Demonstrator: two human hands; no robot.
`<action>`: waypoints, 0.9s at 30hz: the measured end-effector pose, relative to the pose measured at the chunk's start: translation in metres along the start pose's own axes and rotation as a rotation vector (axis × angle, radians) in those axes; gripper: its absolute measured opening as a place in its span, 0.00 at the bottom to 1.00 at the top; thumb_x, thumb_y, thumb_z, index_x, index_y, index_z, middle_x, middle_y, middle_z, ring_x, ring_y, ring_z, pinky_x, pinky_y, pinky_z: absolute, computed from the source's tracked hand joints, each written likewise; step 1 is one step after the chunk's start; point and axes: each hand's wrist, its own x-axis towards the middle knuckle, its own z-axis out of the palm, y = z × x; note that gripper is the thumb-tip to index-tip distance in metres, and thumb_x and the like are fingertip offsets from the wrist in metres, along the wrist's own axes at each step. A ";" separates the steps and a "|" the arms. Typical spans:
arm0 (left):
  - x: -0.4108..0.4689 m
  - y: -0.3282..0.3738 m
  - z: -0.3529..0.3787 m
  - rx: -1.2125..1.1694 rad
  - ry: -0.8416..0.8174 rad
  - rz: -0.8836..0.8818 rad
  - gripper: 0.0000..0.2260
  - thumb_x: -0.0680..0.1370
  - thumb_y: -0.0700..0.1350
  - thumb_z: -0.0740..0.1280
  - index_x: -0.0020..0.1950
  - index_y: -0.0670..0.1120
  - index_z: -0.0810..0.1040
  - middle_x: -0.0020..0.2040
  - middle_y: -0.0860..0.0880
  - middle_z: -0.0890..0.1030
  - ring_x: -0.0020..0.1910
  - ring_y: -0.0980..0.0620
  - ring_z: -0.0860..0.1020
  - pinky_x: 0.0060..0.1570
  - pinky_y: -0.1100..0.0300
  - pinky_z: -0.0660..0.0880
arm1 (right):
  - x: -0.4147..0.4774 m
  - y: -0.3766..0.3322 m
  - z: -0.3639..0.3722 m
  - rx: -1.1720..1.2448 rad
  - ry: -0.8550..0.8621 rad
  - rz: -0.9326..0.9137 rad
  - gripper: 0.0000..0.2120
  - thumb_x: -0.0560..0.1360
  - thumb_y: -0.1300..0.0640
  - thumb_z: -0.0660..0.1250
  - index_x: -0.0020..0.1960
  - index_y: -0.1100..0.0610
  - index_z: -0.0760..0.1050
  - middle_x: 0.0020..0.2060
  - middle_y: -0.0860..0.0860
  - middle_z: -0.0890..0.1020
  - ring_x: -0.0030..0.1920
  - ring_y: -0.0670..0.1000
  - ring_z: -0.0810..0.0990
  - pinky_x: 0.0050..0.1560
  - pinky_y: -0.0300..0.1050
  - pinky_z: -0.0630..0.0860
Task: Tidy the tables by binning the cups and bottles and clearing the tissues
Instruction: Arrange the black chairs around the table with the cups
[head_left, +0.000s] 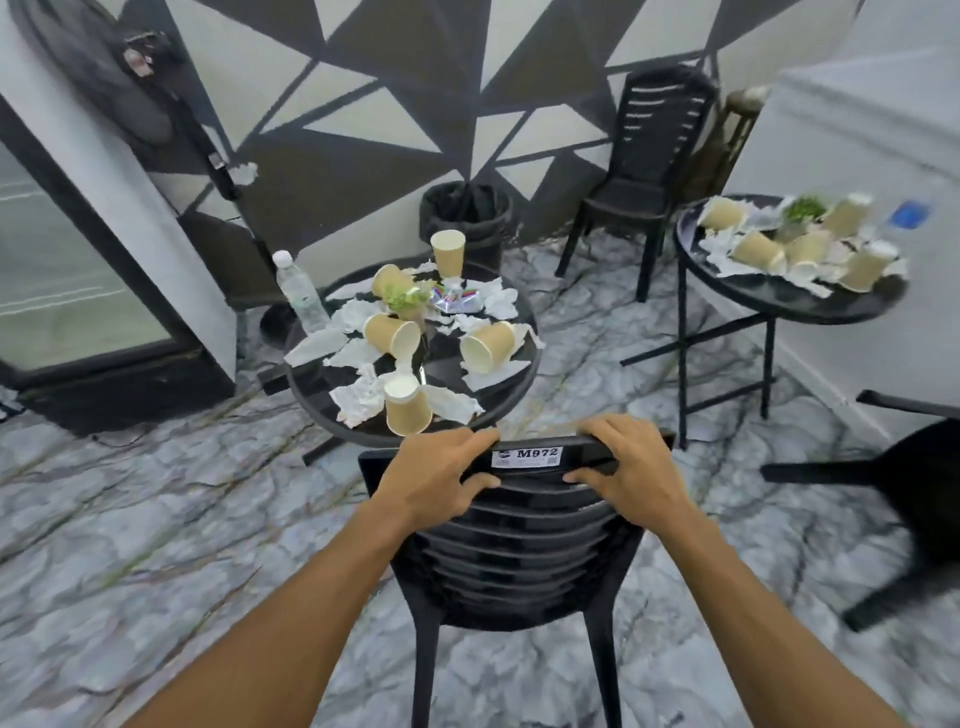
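My left hand and my right hand both grip the top rail of a black plastic chair right in front of me. Beyond it stands a round black table littered with several tan paper cups, most lying on their sides, and crumpled white tissues. A clear water bottle stands at its far left edge. A second round table at the right carries more cups and tissues. A black bin with a liner stands by the wall behind the near table.
Another black chair stands against the patterned wall between the tables. Part of a third chair shows at the right edge. A standing fan is at the back left by a glass door. The floor is marbled grey.
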 end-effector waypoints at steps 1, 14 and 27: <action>0.004 -0.001 0.004 0.013 0.018 0.019 0.24 0.74 0.57 0.74 0.66 0.48 0.75 0.48 0.53 0.83 0.44 0.51 0.81 0.34 0.57 0.77 | 0.002 0.007 0.000 -0.012 -0.005 0.004 0.25 0.67 0.42 0.78 0.57 0.53 0.76 0.49 0.48 0.79 0.50 0.54 0.77 0.51 0.50 0.71; 0.040 -0.051 0.012 0.093 0.054 0.044 0.28 0.74 0.62 0.71 0.68 0.51 0.70 0.41 0.52 0.79 0.37 0.50 0.77 0.31 0.58 0.70 | 0.056 0.037 0.014 0.046 0.137 -0.133 0.26 0.68 0.40 0.76 0.59 0.53 0.75 0.46 0.47 0.78 0.48 0.51 0.76 0.50 0.48 0.71; 0.072 -0.042 -0.001 0.156 0.018 -0.100 0.24 0.74 0.59 0.69 0.66 0.48 0.72 0.42 0.52 0.81 0.35 0.49 0.77 0.28 0.57 0.74 | 0.114 0.073 0.019 0.170 0.172 -0.349 0.26 0.68 0.44 0.78 0.60 0.53 0.74 0.45 0.49 0.79 0.48 0.49 0.75 0.48 0.47 0.72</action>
